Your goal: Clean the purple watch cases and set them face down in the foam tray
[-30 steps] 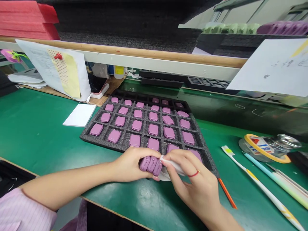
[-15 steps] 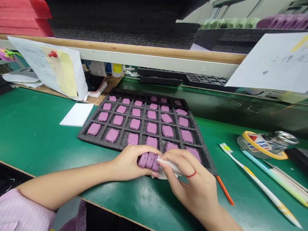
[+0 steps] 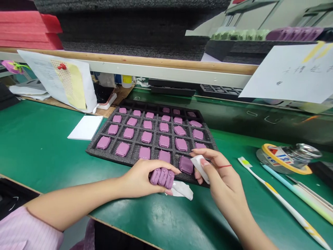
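Note:
Three purple watch-shaped cases stand side by side in my left hand, pinched between its thumb and fingers just in front of the tray. My right hand is closed on a folded white wipe and hovers over the tray's front right corner, apart from the left hand. A second white wipe lies crumpled on the bench under the left hand's thumb. The black foam tray holds rows of similar purple cases, one per compartment; my right hand hides some at that corner.
On the right lie a toothbrush, a pale blue-green pen and a glass bottle with a yellow ring. A white paper pad is left of the tray. A shelf edge with hanging papers crosses above.
My right hand has drawn back to the right, away from the cases, with the wipe in it. The wipe on the bench shows more now. My left hand keeps its hold.

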Demonstrator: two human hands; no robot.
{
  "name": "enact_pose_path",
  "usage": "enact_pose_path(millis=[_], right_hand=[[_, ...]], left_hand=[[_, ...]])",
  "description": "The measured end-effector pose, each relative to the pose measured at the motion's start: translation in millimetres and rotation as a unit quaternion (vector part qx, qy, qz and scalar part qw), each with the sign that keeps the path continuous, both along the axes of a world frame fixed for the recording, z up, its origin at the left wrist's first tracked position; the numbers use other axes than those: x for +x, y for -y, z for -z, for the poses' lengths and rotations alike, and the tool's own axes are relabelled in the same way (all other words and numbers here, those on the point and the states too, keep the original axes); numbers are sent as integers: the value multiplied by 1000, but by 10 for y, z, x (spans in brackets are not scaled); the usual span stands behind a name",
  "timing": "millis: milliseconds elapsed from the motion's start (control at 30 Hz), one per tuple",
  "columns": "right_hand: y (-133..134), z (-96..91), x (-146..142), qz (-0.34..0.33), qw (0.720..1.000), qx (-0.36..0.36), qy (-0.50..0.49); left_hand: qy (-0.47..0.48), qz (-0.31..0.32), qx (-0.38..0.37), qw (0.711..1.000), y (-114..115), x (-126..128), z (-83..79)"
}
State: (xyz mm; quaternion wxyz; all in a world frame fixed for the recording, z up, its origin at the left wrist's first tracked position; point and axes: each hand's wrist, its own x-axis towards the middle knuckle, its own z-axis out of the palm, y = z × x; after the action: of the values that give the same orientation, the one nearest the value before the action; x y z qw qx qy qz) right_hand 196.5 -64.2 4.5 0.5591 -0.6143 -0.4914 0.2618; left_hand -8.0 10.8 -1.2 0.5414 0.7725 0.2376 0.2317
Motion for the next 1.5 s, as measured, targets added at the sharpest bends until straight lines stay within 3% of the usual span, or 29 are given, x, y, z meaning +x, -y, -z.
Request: enact_pose_path(millis=[67, 167, 267, 333, 400, 633, 900, 1033, 1233, 1367, 1500], right_hand=[[20, -10, -43, -23, 1000, -8, -12], [66, -23, -126, -66, 991, 59, 104], [110, -2, -200, -96, 941, 178, 271], [126, 33, -233, -105, 909, 215, 342], [129, 68, -258, -106, 896, 219, 371], [131, -13, -317, -98, 912, 210, 339], [209, -101, 38, 13, 926, 211, 312], [160, -6, 0, -70, 922, 174, 339], [116, 115, -249, -127, 940, 165, 272], [102, 57, -237, -186, 934, 201, 228], [100, -28, -201, -212, 936, 220, 176]], left_hand=[[17, 5, -4, 1000, -3, 3, 26], [40, 12, 13, 999, -3, -2, 53], [40, 9, 46, 998, 5, -14, 67], [41, 10, 50, 998, 14, -18, 77], [41, 11, 50, 998, 22, -18, 89], [31, 10, 63, 997, 39, -4, 82], [48, -34, 84, 995, 19, -13, 38], [40, -18, 122, 992, 16, -25, 26], [27, 2, 72, 997, 39, -36, 15], [43, 4, 42, 998, 43, -41, -24], [63, 21, -45, 997, 50, -41, -99]])
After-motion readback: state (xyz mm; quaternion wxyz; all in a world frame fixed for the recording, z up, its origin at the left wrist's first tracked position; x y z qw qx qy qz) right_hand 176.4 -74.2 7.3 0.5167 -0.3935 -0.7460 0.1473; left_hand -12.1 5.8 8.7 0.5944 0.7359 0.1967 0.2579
